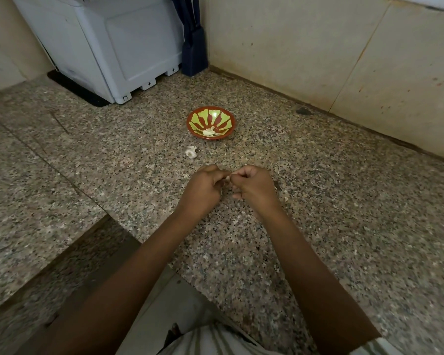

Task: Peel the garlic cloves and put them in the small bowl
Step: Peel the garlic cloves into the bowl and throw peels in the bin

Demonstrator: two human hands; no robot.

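Note:
Both hands meet over the granite counter, just in front of me. My left hand and my right hand pinch a small garlic clove between their fingertips; only a pale sliver of it shows. Farther back stands the small red bowl with a green pattern, with a few peeled cloves lying inside. A piece of the garlic bulb lies on the counter between the bowl and my hands.
A white appliance on a black mat stands at the back left, with a dark blue holder beside it in the corner. Tiled walls close the back and right. Bits of garlic skin lie right of my hands. The counter edge drops away at lower left.

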